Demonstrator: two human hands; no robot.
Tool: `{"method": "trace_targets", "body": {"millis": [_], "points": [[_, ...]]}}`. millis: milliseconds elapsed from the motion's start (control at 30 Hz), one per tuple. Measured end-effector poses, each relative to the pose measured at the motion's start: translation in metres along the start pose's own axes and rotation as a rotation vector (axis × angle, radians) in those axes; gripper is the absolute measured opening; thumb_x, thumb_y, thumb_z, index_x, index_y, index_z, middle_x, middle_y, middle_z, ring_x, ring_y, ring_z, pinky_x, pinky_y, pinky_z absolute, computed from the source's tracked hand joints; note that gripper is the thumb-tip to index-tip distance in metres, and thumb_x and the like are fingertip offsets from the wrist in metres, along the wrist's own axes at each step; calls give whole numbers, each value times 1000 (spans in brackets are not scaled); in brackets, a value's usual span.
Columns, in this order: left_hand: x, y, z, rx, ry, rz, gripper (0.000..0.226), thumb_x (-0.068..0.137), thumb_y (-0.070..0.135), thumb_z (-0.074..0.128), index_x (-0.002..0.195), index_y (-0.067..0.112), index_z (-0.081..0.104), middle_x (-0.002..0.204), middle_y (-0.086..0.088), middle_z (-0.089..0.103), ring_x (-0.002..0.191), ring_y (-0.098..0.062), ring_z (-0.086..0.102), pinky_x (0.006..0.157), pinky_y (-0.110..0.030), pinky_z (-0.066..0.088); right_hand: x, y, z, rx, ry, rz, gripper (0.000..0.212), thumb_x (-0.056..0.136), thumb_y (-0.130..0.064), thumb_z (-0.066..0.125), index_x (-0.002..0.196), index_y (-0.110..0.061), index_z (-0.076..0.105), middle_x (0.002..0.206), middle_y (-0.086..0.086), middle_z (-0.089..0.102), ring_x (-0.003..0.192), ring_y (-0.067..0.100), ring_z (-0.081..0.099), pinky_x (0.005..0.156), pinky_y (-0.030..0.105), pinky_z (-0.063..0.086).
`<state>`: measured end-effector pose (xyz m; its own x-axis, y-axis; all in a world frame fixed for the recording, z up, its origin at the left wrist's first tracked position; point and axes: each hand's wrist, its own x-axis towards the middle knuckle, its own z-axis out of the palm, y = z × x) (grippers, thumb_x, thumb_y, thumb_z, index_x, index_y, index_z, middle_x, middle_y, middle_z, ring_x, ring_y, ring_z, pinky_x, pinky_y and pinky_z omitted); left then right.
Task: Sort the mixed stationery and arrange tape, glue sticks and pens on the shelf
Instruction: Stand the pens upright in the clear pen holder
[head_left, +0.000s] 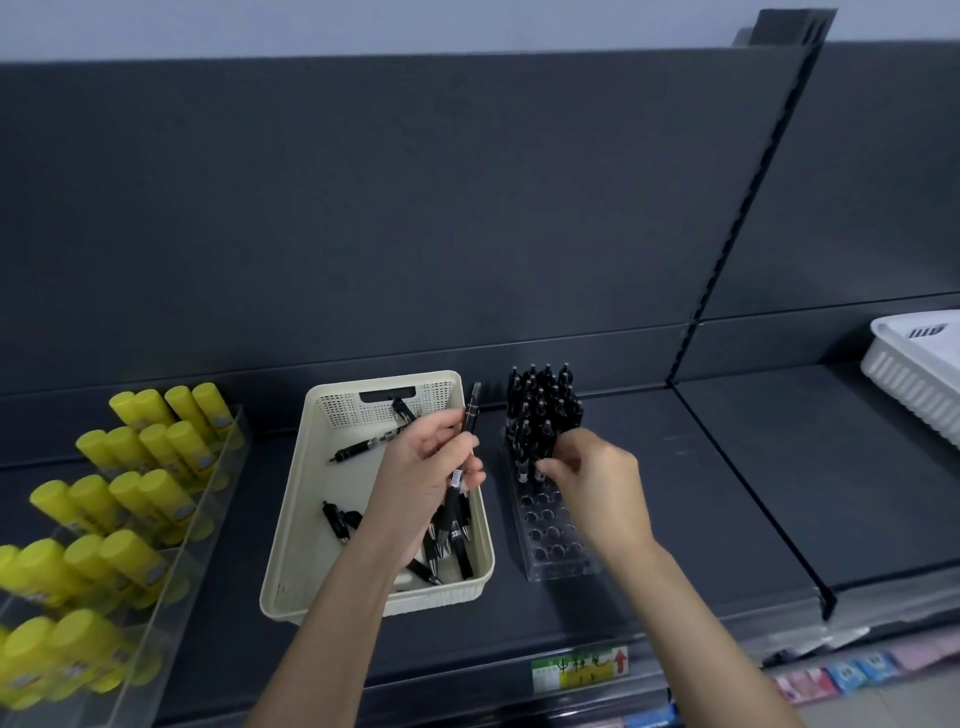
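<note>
Head view: beside the clear pen rack (550, 525), right hand (592, 475) pinches a pen into a hole; keep it upright while left hand (426, 467) grips spare pens (457, 499).

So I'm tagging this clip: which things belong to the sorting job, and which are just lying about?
Job: left hand holding pens; right hand at the clear pen stand; cream basket; yellow glue sticks.
Lying about: white basket; shelf label.
</note>
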<state>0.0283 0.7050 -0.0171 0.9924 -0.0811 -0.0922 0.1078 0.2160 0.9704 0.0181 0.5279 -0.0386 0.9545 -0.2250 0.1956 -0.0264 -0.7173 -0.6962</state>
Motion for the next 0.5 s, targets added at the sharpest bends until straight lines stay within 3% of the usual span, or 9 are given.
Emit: {"method": "trace_targets", "body": {"millis": [100, 233, 333, 433, 500], "points": [[-3, 1, 5, 71, -42, 48, 28, 93, 2, 55, 109, 23, 65, 84, -7, 69, 68, -15, 59, 63, -27, 50, -5, -10, -14, 174, 87, 52, 13, 82, -18, 73, 93, -13, 68, 79, -8, 67, 76, 7, 63, 69, 13, 48], [-4, 3, 14, 229, -117, 103, 10, 93, 5, 55, 97, 10, 63, 82, -9, 74, 66, -15, 62, 61, -26, 51, -3, -32, -24, 576, -56, 127, 8, 80, -12, 73, 87, -15, 70, 75, -2, 67, 67, 7, 61, 62, 21, 53], [-3, 3, 21, 273, -170, 115, 5, 93, 3, 55, 92, 4, 60, 82, -11, 73, 66, -15, 64, 62, -24, 52, -2, -42, -28, 741, -122, 122, 4, 82, -6, 70, 80, -6, 67, 66, -2, 58, 62, 7, 56, 60, 21, 52], [-2, 3, 23, 324, -168, 137, 4, 92, 6, 58, 92, 8, 61, 84, -7, 72, 73, -11, 67, 70, -23, 53, -1, -43, -29, 823, -124, 123, 7, 83, -1, 67, 78, -2, 62, 59, -4, 54, 57, 6, 55, 62, 22, 54], [0, 0, 19, 477, -133, 186, 4, 91, 16, 61, 94, 17, 64, 90, 3, 71, 84, -5, 66, 79, -21, 50, 0, -43, -34, 865, -79, 139, 8, 85, -2, 66, 80, -4, 60, 67, 4, 56, 64, 11, 57, 64, 24, 56]]}}
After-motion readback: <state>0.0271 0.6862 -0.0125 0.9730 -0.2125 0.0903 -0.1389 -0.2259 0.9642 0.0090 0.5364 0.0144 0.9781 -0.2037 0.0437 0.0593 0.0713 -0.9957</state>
